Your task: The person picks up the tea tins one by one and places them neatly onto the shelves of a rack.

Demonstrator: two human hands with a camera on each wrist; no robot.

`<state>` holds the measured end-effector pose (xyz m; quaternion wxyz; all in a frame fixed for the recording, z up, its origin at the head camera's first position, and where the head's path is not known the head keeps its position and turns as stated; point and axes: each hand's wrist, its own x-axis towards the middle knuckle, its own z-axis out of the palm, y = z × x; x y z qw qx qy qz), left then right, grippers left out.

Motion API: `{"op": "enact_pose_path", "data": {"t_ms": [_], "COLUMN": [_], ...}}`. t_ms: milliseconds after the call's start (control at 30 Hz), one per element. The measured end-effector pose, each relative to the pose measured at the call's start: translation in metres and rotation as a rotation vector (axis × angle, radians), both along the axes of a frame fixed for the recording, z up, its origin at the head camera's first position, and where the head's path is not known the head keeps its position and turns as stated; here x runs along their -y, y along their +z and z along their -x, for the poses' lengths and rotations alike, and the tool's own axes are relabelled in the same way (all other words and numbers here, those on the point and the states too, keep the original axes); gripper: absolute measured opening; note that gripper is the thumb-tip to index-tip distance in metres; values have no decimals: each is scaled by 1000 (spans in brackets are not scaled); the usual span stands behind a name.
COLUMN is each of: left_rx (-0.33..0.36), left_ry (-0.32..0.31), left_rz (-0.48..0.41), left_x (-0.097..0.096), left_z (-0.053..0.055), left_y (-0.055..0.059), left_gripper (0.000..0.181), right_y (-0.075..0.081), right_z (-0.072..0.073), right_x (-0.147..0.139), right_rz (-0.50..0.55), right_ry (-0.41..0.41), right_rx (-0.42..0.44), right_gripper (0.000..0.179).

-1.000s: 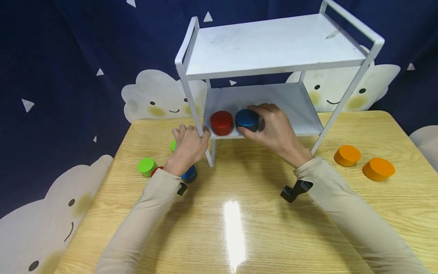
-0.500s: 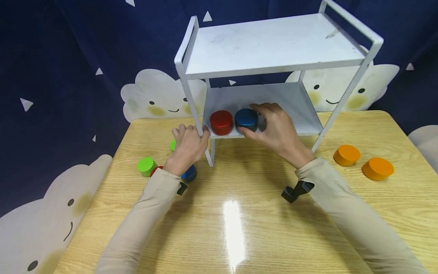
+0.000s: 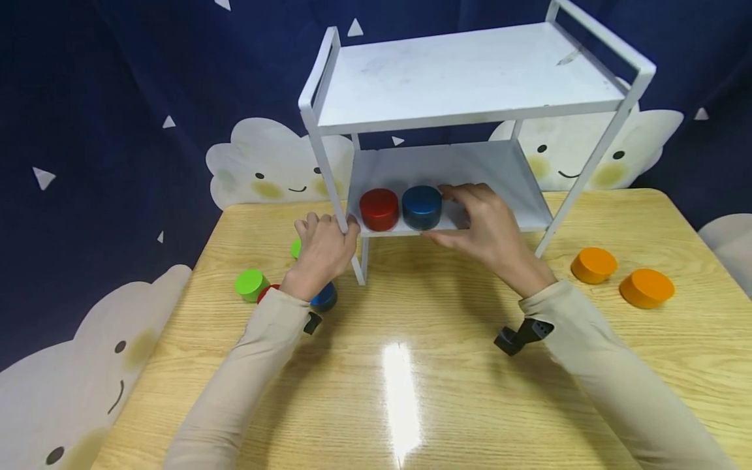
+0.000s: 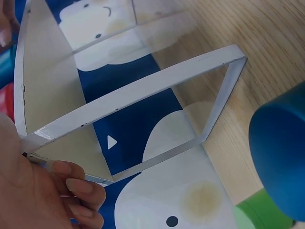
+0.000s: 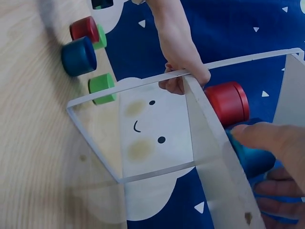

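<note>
White rack (image 3: pixel 470 75) on wooden table (image 3: pixel 470 411), navy backdrop (image 3: pixel 88 85)

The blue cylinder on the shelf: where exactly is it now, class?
In the head view, the blue cylinder stands on the lower shelf, left of its middle, between the red cylinder and the right hand.

I monitor three views. The head camera faces forward and down over the table (image 3: pixel 470 405), far enough back to frame both forearms (image 3: pixel 235 385) and most of the white shelf (image 3: pixel 470 75). The left wrist camera sits close to the left hand (image 4: pixel 43 200), rolled so the table lies rightward. The right wrist camera, close to the right hand (image 5: pixel 286 150), faces the left hand, table leftward. Both wrist views share the red cylinder (image 5: pixel 228 103) and blue cylinder (image 5: pixel 257 160).
</note>
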<state>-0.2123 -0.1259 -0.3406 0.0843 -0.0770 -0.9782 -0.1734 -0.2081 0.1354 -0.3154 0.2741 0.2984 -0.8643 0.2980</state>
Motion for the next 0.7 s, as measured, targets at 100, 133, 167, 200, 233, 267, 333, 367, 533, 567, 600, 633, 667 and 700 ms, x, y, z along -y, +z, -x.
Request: {"op": "enact_pose_path", "data": {"t_ms": [100, 133, 167, 200, 233, 267, 333, 367, 533, 567, 600, 633, 667, 700], "left_rx": [3, 3, 2, 3, 4, 3, 4, 4, -9, -12, -15, -16, -16, -16], "left_ry": [6, 6, 5, 3, 2, 2, 2, 2, 6, 6, 6, 7, 8, 8], "left_rz": [-5, -5, -5, -8, -12, -13, -15, -18, -19, -19, -19, -19, -17, -15], "left_x": [0, 0, -1, -1, -1, -1, -2, -2, -1, -1, -1, -1, -1, 0], "left_z": [0, 0, -1, 0, 0, 0, 1, 1, 0, 0, 0, 0, 0, 0], "left_y": [0, 1, 0, 0, 0, 0, 0, -1, -2, -2, -2, -2, -2, -1], "left_gripper": [52, 51, 51, 51, 51, 51, 51, 51, 52, 52, 52, 52, 52, 52], "right_y": [-2, -2, -2, -2, -1, -1, 0, 0, 0, 0, 1, 1, 1, 1], "right_z": [0, 1, 1, 2, 3, 4, 5, 6, 5, 4, 3, 3, 2, 1], "right_x": [-1, -1, -1, -1, 0, 1, 3, 3, 6, 6, 6, 5, 5, 4], "right_rz": [-15, -19, -23, -25, -28, -28, -27, -26, -7, -1, 7, 16, 24, 30], "right_ry": [17, 18, 20, 21, 22, 24, 29, 36, 59, 61, 61, 59, 54, 48], "right_rx": [17, 32, 49, 68, 87, 105, 130, 136, 114, 103, 92, 81, 74, 72], "right_gripper": [67, 69, 72, 74, 76, 78, 80, 80, 77, 76, 75, 76, 76, 76]}}
